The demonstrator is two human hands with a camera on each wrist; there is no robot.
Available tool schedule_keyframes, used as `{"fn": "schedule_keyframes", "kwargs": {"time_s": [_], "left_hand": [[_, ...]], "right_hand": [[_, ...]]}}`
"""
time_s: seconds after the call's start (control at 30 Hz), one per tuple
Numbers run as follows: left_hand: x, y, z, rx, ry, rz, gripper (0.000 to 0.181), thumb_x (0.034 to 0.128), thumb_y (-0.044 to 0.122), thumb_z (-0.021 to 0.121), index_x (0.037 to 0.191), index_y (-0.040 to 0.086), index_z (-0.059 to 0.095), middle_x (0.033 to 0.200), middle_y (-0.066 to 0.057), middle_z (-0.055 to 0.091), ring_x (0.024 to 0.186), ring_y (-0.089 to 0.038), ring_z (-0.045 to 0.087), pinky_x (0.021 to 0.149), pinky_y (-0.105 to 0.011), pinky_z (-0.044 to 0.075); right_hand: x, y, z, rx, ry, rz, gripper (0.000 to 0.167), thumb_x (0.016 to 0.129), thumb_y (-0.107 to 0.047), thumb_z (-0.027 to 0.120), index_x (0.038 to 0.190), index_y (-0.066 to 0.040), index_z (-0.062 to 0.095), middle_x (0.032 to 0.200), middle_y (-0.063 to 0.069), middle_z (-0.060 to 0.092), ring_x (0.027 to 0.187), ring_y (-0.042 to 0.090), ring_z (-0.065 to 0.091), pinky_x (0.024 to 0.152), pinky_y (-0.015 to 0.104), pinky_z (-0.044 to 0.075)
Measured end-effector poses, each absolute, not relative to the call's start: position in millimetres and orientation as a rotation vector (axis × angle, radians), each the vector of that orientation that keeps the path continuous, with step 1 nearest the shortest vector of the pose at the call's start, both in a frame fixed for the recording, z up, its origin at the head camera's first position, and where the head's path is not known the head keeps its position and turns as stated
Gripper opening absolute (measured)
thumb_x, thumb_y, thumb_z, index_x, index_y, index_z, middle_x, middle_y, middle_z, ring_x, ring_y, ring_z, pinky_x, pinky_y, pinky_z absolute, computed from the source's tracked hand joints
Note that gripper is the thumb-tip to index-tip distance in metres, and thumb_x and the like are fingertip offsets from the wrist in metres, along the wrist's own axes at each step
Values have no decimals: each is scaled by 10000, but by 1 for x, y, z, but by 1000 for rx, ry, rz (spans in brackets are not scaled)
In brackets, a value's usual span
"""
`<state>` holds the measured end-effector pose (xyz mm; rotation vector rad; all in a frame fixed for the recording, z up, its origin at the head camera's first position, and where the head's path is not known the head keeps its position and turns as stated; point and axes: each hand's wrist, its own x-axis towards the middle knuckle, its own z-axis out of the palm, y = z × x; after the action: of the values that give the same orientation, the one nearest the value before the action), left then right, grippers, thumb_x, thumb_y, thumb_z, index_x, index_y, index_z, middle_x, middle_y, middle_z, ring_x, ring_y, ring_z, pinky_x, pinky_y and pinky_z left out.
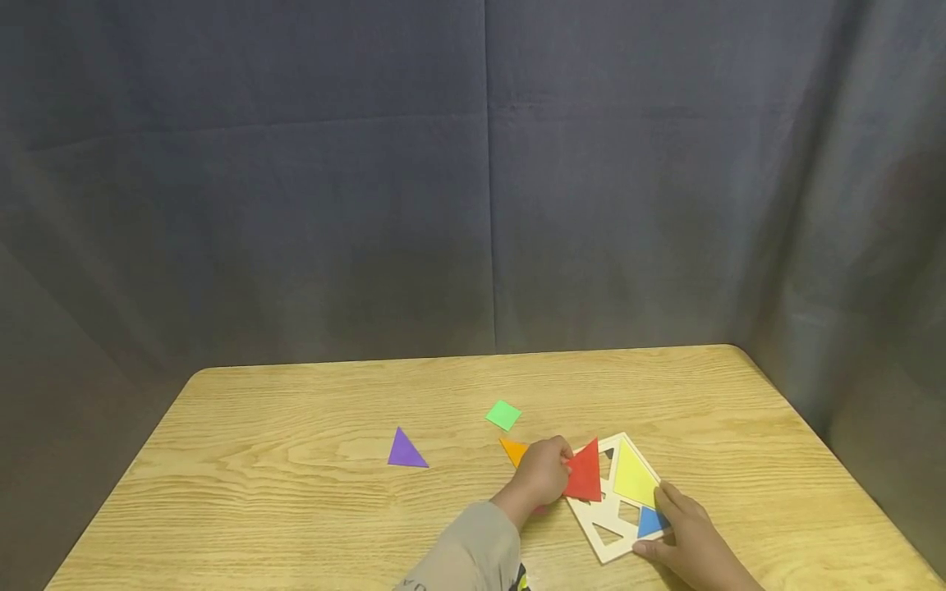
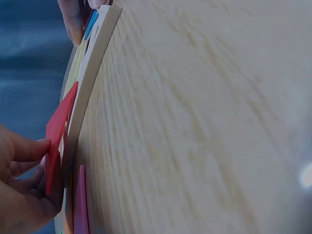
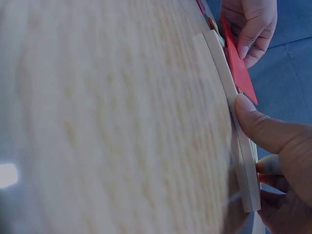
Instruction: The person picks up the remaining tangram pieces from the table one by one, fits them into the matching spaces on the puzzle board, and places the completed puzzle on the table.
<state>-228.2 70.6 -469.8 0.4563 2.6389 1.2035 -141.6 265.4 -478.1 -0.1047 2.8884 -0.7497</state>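
My left hand point(image 1: 543, 472) pinches a red triangle point(image 1: 586, 472) between thumb and fingers, tilted just over the left part of a pale wooden puzzle board point(image 1: 602, 552). With thumb and fingers at its near right corner, my right hand point(image 1: 689, 529) grips that board. A yellow piece point(image 1: 633, 478) and a blue piece point(image 1: 650, 522) lie in the board; other cutouts are bare. In the left wrist view the red triangle point(image 2: 59, 129) slants against the board's edge point(image 2: 95, 63). The right wrist view shows my right thumb point(image 3: 258, 122) on the board's rim point(image 3: 224, 73).
An orange piece point(image 1: 512, 449), partly behind the left hand, lies left of the board. A pink piece point(image 2: 82, 204) sits near it. Farther off on the wooden table point(image 1: 296, 492) are a green square point(image 1: 503, 414) and a purple triangle point(image 1: 406, 451). A grey curtain point(image 1: 369, 205) hangs behind.
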Motion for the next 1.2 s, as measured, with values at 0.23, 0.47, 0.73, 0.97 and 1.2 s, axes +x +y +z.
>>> {"fn": "schedule_keyframes", "kwargs": {"time_s": [0.23,0.47,0.73,0.97,1.2], "left_hand": [[-227,74,-469,509,2738,1079,113,774,27,590,879,57,563,771,0,513,693,-111,479,646,-207,410],[-227,79,-468,561,2799,948,124,777,58,593,901,60,585,778,1,537,711,-104,489,668,-203,413],[-226,81,-469,591,2816,924,115,764,46,588,879,48,593,706,15,502,657,-99,459,631,-190,399],[-227,83,-466,638,2852,872,128,750,37,592,878,46,596,681,22,477,633,-94,439,621,-181,391],[-228,86,-469,651,2892,774,169,737,44,606,904,67,610,704,29,487,649,-86,450,619,-179,388]], "right_hand": [[-141,266,-480,-134,2908,-734,964,654,-524,621,1235,171,292,1275,348,225,1123,508,218,855,576,265],[-140,266,-478,-120,2892,-772,955,659,-502,633,1242,167,281,1289,342,210,1134,503,203,859,579,254],[-139,267,-480,-163,2923,-768,929,672,-488,631,1231,174,294,1278,351,222,1121,519,214,844,591,255],[-139,268,-479,-165,2923,-789,929,673,-494,626,1230,173,297,1281,353,217,1126,520,208,856,588,243],[-138,267,-480,-152,2901,-834,923,677,-475,635,1233,176,287,1292,347,202,1137,516,186,857,594,231]]}}
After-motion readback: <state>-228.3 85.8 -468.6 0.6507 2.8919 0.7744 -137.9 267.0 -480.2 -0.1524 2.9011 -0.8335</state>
